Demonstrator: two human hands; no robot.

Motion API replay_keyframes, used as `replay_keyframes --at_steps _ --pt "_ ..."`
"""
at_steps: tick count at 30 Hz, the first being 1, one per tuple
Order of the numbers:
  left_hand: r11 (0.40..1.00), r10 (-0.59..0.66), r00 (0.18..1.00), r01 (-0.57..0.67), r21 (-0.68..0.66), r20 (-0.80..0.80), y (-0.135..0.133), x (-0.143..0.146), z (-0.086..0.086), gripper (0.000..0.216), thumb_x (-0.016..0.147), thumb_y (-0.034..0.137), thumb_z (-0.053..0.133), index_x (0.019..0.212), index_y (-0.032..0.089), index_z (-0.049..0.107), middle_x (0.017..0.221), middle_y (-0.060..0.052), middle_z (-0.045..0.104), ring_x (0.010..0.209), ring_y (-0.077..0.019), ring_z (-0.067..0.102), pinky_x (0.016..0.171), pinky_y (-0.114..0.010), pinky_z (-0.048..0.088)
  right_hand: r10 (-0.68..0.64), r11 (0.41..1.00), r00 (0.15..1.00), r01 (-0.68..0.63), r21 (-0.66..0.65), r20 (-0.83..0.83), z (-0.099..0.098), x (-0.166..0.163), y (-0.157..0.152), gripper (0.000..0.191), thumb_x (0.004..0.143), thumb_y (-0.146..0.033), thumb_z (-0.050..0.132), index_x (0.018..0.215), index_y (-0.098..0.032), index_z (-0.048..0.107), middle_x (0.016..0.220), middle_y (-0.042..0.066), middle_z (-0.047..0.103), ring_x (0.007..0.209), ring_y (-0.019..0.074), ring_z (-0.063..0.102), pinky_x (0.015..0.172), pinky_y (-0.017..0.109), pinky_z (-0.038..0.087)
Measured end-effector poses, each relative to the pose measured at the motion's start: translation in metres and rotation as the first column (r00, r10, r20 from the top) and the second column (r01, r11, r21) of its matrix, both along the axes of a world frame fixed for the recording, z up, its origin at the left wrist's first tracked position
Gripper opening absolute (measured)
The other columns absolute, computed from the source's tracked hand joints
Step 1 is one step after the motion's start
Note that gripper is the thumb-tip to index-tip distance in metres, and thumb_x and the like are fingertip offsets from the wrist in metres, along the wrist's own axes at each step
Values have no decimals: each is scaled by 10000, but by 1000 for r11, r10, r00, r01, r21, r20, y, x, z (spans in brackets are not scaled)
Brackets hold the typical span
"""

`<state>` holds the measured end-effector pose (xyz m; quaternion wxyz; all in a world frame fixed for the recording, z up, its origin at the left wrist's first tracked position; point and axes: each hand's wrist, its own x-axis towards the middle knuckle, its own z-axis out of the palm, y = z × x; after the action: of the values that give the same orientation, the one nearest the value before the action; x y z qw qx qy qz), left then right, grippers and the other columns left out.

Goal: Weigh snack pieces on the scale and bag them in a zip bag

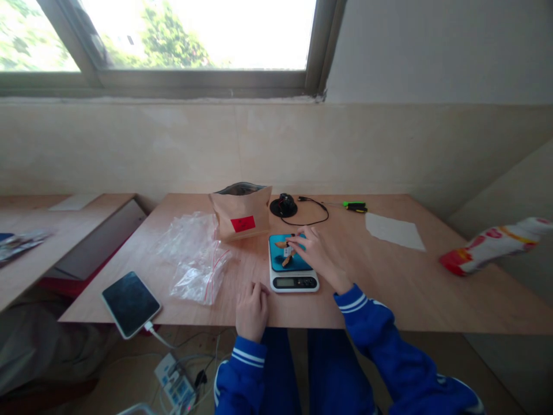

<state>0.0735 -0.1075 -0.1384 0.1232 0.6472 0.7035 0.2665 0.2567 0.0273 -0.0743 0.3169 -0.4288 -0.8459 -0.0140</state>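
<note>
A small white kitchen scale (294, 283) with a blue weighing plate stands near the table's front edge. Several brown, dried-looking pieces (287, 261) lie on the plate, beside a small white item with dark marks (287, 251). My right hand (311, 249) reaches over the plate from the right, thumb and fingers pinched together just above the pieces; what they hold is too small to make out. Left of the scale, my left hand (252, 308) rests on the table with its fingers curled in, and nothing shows in it.
Behind stands an open brown paper pouch (242, 213) with a red label. Clear plastic bags (196, 265) and a tablet (132, 304) on a cable lie left. A black round-based device (284, 206), screwdrivers (356, 207), white paper (395, 231) and a bottle (492, 248) are behind and right.
</note>
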Motion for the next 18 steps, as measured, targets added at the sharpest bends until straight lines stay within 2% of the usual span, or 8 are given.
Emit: replay_keyframes --at_steps 2,7,9,14,18 --pt "1000 -2 1000 2 1 8 0 0 0 214 911 142 379 827 210 564 898 -29 595 805 -165 590 724 -281 393 -18 999 1000 18 -37 4 7 -4 10 221 912 -276 529 927 -181 728 963 99 582 938 235 522 861 402 412" --pt "1000 1 1000 -1 12 3 0 0 0 210 905 138 386 823 215 563 890 -23 600 797 -165 590 726 -286 392 26 987 973 11 -163 228 9 -17 30 261 925 -308 493 930 -174 717 1162 148 564 1099 297 461 912 469 374" --pt "1000 -2 1000 2 15 -6 0 0 0 211 904 136 386 823 216 564 891 -23 602 802 -166 592 732 -287 395 17 985 968 26 -169 249 9 -19 33 259 928 -309 484 981 -183 703 1241 157 533 1158 312 432 933 492 359" --pt "1000 7 999 -7 10 -38 -1 0 2 198 895 136 404 824 214 571 887 -27 602 828 -173 595 734 -284 398 -34 985 995 49 -168 90 9 -6 22 289 934 -324 461 1115 -194 645 1222 140 545 1147 288 463 980 482 357" --pt "1000 7 999 -7 14 -43 -1 0 2 207 901 139 394 824 213 571 891 -28 599 830 -171 589 741 -285 395 -48 978 999 45 -205 -7 -3 13 3 320 950 -288 404 1161 -173 616 1248 141 547 1177 272 473 996 453 375"
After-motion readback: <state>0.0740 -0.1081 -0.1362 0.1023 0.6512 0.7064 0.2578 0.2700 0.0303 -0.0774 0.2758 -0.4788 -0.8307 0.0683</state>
